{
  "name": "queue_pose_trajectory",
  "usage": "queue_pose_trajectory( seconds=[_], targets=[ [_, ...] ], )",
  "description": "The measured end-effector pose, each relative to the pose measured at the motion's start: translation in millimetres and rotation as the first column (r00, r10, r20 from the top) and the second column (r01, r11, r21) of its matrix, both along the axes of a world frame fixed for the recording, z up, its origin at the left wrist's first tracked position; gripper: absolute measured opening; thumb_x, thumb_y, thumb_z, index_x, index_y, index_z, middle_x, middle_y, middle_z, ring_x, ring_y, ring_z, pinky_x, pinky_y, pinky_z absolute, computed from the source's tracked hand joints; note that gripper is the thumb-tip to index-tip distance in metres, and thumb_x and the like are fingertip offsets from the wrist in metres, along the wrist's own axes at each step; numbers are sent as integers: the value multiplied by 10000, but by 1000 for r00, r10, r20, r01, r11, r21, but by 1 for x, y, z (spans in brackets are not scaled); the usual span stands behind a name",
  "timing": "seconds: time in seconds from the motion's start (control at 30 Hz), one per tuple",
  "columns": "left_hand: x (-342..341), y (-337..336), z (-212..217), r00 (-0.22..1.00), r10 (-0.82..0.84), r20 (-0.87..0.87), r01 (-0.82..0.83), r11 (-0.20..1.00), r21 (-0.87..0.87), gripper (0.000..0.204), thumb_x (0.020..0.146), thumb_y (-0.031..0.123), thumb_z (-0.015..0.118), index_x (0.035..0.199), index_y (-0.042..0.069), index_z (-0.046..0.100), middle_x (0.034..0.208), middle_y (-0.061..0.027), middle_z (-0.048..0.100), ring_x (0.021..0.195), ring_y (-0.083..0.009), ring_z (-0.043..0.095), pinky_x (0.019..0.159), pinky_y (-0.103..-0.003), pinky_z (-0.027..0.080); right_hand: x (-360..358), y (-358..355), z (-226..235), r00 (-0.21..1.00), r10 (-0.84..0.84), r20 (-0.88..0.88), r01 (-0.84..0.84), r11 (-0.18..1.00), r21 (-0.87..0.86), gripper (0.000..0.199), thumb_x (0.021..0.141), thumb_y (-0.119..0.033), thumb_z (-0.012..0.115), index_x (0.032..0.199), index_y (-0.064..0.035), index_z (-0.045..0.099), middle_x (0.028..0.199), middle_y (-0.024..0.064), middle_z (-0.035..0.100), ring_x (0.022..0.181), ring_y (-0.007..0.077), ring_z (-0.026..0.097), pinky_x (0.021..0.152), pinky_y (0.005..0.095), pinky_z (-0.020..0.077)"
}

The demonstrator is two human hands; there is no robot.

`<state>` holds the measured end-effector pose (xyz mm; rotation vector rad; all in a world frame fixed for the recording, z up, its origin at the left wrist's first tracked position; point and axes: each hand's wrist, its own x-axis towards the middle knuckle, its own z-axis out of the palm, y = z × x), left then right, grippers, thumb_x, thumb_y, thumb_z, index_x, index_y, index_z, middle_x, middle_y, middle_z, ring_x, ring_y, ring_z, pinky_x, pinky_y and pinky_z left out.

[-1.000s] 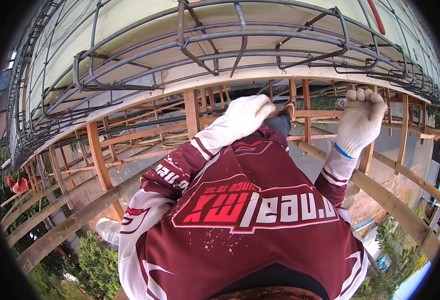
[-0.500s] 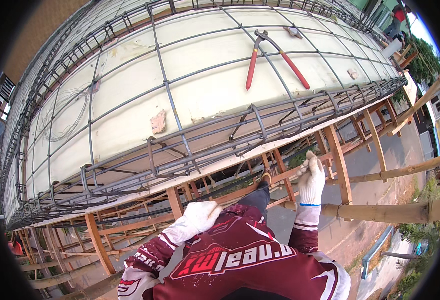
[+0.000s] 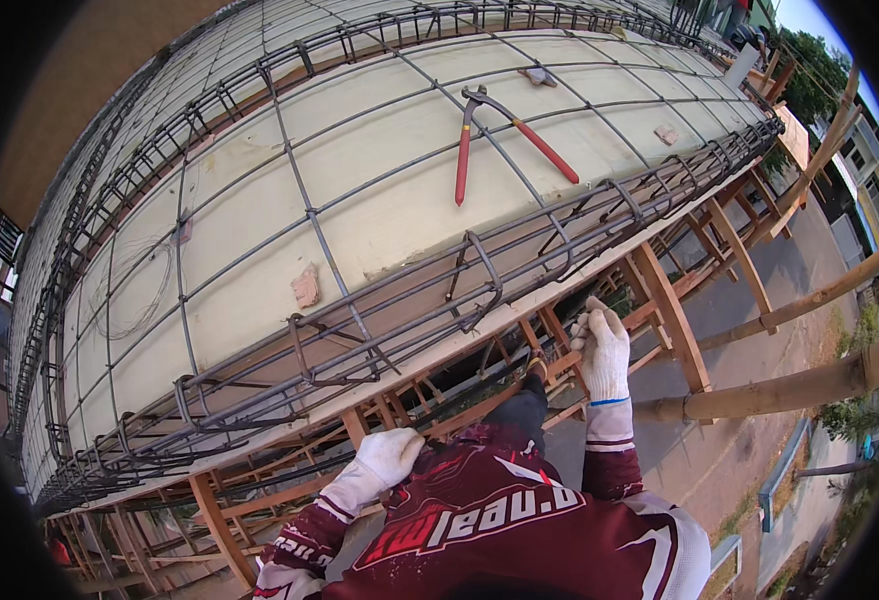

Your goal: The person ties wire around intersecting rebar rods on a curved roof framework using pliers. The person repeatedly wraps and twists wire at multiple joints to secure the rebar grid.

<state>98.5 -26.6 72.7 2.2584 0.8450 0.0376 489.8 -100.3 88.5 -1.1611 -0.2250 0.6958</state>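
My left hand (image 3: 390,455), in a white knit glove, is closed in front of my maroon jersey (image 3: 460,530); what its fingers hold, if anything, is hidden. Raised beyond the jersey on the right, my gloved right hand (image 3: 605,350) has its fingertips pinched together, and I cannot make out anything between them. Both hands are apart from the rebar beam cage (image 3: 480,275) along the slab form's near edge. A pair of end-cutting pincers (image 3: 473,105) with red handles lies spread on the rebar grid (image 3: 312,212), out of reach of either hand's fingers.
Pale form panels (image 3: 390,190) lie under the grid, with a broken chunk (image 3: 306,286) and a loose wire coil (image 3: 140,290) on them. Wooden props (image 3: 672,315) and bamboo poles (image 3: 790,385) stand below the edge. Ground (image 3: 700,470) shows far down on the right.
The view has turned, so the pincers and slab sit further left in the picture. My right hand's fingers have shifted in their pinch. My left hand stays closed at the jersey.
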Motion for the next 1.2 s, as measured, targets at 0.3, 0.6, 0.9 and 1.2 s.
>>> queue_pose_trajectory(
  seconds=[0.3,0.6,0.9,1.2],
  targets=[
    [-32,2,-5,985,-34,-169,7,988,-157,262,999,268,558,954,37,675,865,-250,682,858,-465,664,743,-513,538,-20,-8,-51,1000,-23,7,23,1000,18,255,1066,-148,580,1218,57,593,870,80,644,695,125,615,574,228,507],
    [-12,10,-15,984,170,-50,-175,887,-427,459,1029,345,565,1368,36,587,1213,-187,712,1155,-322,681,1012,-405,517,-105,18,-91,912,251,-324,-226,967,115,263,1064,-160,593,1237,38,590,934,91,650,770,181,648,621,280,553],
    [20,-1,-9,889,456,-46,-363,639,-678,379,1042,189,565,1373,9,603,1008,-80,725,745,-84,620,627,-257,529,-178,33,-90,716,535,-448,-601,799,-7,266,1055,-178,590,1234,11,645,964,76,694,778,141,677,669,266,584],
    [-32,-22,-41,832,551,-65,-493,681,-542,277,1021,86,536,1222,-19,695,847,-47,697,696,-78,591,640,-244,489,-164,32,-133,272,960,-69,-949,255,-187,332,1062,-283,581,1131,19,702,834,41,655,707,80,588,626,244,522]
  ],
)
